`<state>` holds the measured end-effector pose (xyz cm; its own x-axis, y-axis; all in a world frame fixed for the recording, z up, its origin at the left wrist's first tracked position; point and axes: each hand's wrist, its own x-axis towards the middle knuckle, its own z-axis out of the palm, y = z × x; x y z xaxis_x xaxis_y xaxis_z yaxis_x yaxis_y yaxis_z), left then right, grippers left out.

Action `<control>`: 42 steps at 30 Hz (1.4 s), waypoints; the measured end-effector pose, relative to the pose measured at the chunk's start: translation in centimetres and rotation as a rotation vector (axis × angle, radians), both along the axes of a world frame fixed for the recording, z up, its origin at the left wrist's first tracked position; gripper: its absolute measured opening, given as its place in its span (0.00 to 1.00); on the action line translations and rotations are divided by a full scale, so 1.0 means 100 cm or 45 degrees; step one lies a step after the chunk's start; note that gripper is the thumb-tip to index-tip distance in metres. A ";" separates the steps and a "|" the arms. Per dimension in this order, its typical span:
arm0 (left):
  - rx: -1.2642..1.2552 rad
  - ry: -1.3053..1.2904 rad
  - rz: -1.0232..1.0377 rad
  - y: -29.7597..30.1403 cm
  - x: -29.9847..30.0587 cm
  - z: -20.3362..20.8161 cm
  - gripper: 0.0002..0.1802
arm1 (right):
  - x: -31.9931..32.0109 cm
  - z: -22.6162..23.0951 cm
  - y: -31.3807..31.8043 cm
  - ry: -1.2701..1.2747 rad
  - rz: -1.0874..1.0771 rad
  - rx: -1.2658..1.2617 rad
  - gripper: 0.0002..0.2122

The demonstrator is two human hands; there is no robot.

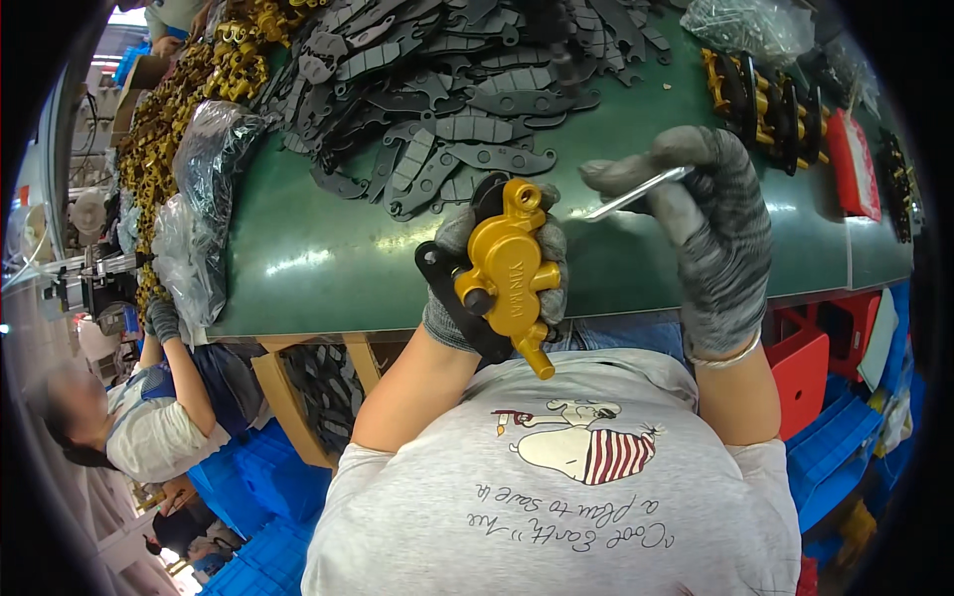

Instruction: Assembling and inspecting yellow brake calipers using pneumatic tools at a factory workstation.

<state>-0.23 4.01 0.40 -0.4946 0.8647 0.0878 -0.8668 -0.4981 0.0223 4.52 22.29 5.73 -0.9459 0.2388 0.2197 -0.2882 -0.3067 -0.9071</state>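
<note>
My left hand [554, 244], in a grey knit glove, is wrapped round a gold brake caliper [511, 270] with a black bracket [444, 288] on its side. It holds the caliper upright in front of my chest, above the table's near edge. To the right, my gloved right hand [717, 223] pinches a thin silver metal pin [639, 193]. The pin slants down to the left, its tip pointing toward the caliper and apart from it. Just beyond the caliper lies a heap of dark grey brake pads [447, 109].
Gold caliper parts [174, 164] are piled at the far left beside clear plastic bags [199, 233]. Black-and-gold assemblies [760, 104] and a red packet [855, 164] sit at the right of the green table [328, 268]. A co-worker [149, 397] is at the left, near blue bins [263, 477].
</note>
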 end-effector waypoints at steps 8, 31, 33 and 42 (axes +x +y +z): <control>-0.275 0.258 0.121 -0.005 0.008 0.012 0.31 | 0.011 0.007 -0.013 0.247 -0.130 0.769 0.11; -1.055 1.251 0.577 -0.002 0.003 0.021 0.30 | 0.009 -0.013 0.008 -0.314 0.051 0.414 0.08; -1.042 1.284 0.599 -0.001 0.001 0.017 0.30 | 0.009 -0.017 0.007 -0.297 0.024 0.435 0.08; -0.913 1.514 0.766 -0.003 0.003 0.004 0.27 | 0.018 -0.013 0.004 -0.052 -0.025 0.792 0.09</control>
<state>0.03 3.68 0.84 -0.7264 0.5977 0.3394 0.1527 -0.3411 0.9275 6.31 22.71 4.48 -0.9532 0.0948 0.2870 -0.2498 0.2876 -0.9246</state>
